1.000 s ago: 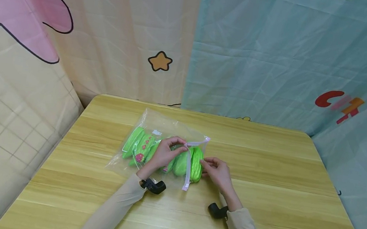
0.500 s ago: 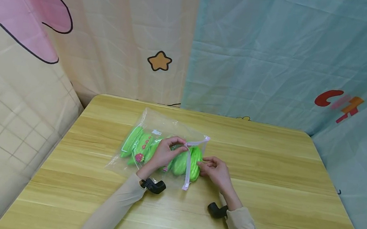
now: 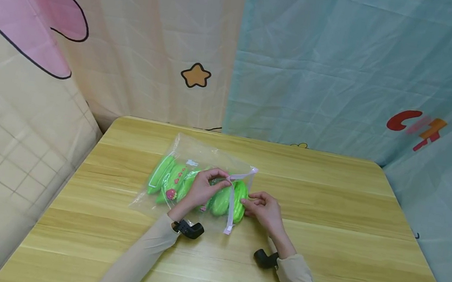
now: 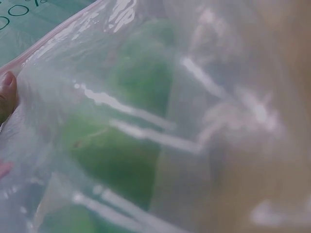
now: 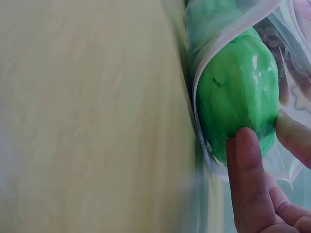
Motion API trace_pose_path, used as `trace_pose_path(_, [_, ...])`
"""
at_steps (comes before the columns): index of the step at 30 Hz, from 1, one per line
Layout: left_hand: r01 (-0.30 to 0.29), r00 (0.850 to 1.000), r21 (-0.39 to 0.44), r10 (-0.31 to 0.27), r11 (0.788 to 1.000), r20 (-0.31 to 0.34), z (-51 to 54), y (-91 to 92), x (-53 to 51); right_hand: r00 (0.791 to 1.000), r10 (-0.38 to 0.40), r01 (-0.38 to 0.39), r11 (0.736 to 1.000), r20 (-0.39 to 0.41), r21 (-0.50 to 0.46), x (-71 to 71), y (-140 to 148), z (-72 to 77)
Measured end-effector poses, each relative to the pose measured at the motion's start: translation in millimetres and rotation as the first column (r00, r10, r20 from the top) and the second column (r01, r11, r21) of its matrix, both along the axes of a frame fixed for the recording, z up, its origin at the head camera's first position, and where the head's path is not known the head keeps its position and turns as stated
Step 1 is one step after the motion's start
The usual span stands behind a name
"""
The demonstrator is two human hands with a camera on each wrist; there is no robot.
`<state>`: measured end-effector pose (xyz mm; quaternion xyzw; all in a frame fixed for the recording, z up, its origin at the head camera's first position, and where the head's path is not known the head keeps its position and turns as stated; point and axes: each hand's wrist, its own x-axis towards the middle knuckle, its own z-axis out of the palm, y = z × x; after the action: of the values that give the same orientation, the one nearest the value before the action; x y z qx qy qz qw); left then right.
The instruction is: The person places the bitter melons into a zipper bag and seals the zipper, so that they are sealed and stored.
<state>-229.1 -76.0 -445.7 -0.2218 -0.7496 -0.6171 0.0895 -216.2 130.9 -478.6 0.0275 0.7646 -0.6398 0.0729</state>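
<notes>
A clear zip bag [image 3: 203,150] with a pale lilac zip edge lies on the table, its mouth parted toward the right. My left hand [image 3: 204,188] pinches the upper lip of that mouth; the left wrist view shows mostly blurred plastic and a fingertip [image 4: 7,92]. At the mouth is a glossy, ribbed, oval green piece [image 5: 238,87], partly inside the bag. My right hand [image 3: 266,211] holds its outer end between thumb and fingers. Several other green pieces [image 3: 160,174] lie in a row inside, one bearing a pink strawberry decoration [image 3: 171,194].
The wood-grain table [image 3: 337,241] extends around the bag on all sides. Behind it hang printed curtains [image 3: 324,77]. Each wrist carries a black camera [image 3: 190,229].
My right hand has moved slightly left, with the ribbed green piece going further into the bag. The pieces inside have shifted left a little. My left hand stays on the bag's lip.
</notes>
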Motion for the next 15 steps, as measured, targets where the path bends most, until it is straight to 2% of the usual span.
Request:
trace_pose_path(12, [-0.004, 0.999, -0.001, 0.004, 1.0, 0.038, -1.2, 0.6, -0.4, 1.0, 0.016, -0.016, 1.0, -0.02, 0.001, -1.4, -1.4, 0.3])
trace_pose_path(15, [-0.001, 0.999, -0.003, 0.001, 1.0, 0.038, -1.5, 0.3, -0.5, 0.999, 0.037, -0.037, 0.999, -0.013, -0.009, 4.8, -2.9, 14.6])
